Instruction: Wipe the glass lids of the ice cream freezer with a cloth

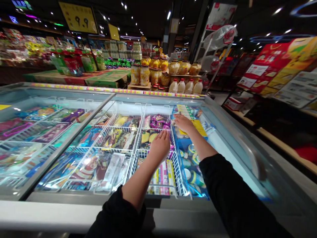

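My left hand [160, 145] is stretched out over a white wire basket [178, 165] in a chest freezer [183, 211]. Its fingers are extended and hold nothing that I can see. Purple packets [159, 121] lie just beyond its fingertips, and pink and yellow packages [163, 173] lie nearer me. To the right and farther in, my right hand [183, 123] is flat with fingers extended, close to a yellow card [198, 127]. Below that hand, tubs [192, 150] fill a blue-edged section. Whether either hand touches anything beneath it cannot be made out.
A metal frame bar [71, 140] crosses the freezer on the left, with more baskets of wrapped frozen treats [121, 138] around it. Jars [155, 75] and white bottles [181, 86] stand behind the far rim. Red boxes [262, 67] are stacked on the right.
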The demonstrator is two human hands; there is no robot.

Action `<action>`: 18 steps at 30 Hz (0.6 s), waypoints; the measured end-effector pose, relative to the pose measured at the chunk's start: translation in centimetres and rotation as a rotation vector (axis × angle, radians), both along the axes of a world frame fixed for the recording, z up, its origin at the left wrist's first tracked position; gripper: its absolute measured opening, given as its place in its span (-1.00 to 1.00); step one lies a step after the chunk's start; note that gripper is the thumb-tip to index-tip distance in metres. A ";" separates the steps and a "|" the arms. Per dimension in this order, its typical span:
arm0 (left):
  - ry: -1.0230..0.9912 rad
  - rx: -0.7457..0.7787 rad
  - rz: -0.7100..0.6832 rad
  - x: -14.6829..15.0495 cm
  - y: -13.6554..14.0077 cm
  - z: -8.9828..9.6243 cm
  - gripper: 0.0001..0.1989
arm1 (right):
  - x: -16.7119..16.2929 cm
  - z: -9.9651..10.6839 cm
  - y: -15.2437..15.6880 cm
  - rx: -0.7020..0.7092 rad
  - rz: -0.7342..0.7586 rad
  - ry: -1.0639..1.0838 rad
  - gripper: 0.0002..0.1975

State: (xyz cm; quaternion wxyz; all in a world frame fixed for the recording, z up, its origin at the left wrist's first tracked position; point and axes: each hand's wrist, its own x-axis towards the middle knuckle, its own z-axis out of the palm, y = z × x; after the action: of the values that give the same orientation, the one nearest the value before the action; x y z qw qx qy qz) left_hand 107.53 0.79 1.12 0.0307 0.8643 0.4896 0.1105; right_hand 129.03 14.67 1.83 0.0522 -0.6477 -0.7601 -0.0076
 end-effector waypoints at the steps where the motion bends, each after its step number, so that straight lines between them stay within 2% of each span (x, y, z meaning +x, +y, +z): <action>1: -0.007 -0.003 -0.012 -0.1 0.1 0.0 -0.45 | -0.6 0.1 0.4 0.004 0.005 -0.004 -0.38; 5: -0.021 -0.002 -0.023 -0.4 0.3 -0.1 -0.45 | -1.0 -0.1 -0.2 -0.013 0.108 -0.002 -0.40; 9: -0.012 -0.014 -0.021 -0.4 0.1 0.2 -0.44 | 1.7 -0.5 -2.6 -0.057 0.265 0.045 -0.40; 11: -0.010 -0.023 -0.028 -0.4 0.2 0.4 -0.44 | 3.4 -0.6 -3.2 -0.069 0.286 0.072 -0.40; 15: -0.029 0.000 -0.015 -0.1 1.0 0.5 -0.45 | 4.7 -0.2 -1.7 -0.070 0.098 0.043 -0.37; 18: -0.039 0.012 0.018 0.0 1.8 0.2 -0.43 | 2.6 0.4 0.7 -0.038 -0.054 0.011 -0.36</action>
State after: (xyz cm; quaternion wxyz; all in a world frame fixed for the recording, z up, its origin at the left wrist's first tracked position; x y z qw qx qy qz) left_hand 107.52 2.59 1.36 0.0342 0.8577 0.4961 0.1304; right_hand 131.60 15.33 2.21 0.0436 -0.6690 -0.7419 0.0091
